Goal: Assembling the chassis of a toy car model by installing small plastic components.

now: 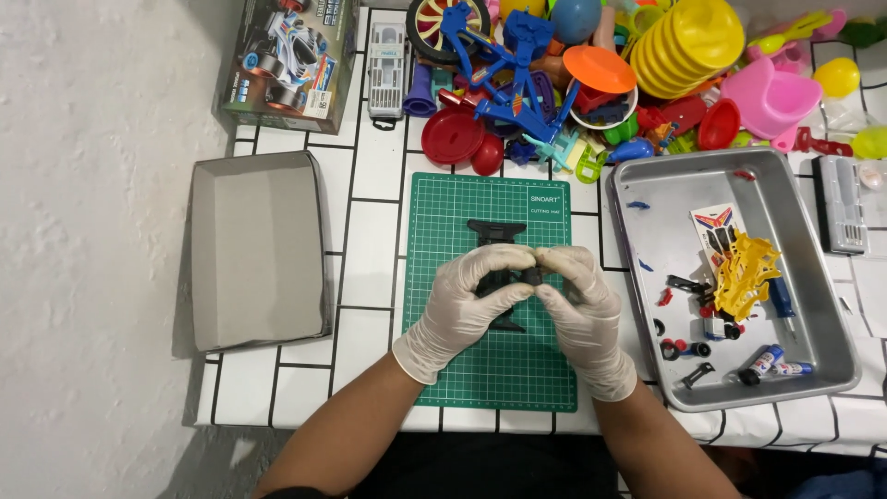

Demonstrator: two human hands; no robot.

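Both hands wore thin, whitish disposable gloves, the left hand (471, 296) and the right hand (584, 300), wrinkled and ending at the wrists; forearms were bare.

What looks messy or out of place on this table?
The heap of colourful plastic toys at the table's far edge is jumbled, with a blue toy bicycle lying tipped on it. Small parts lie scattered in the metal tray.
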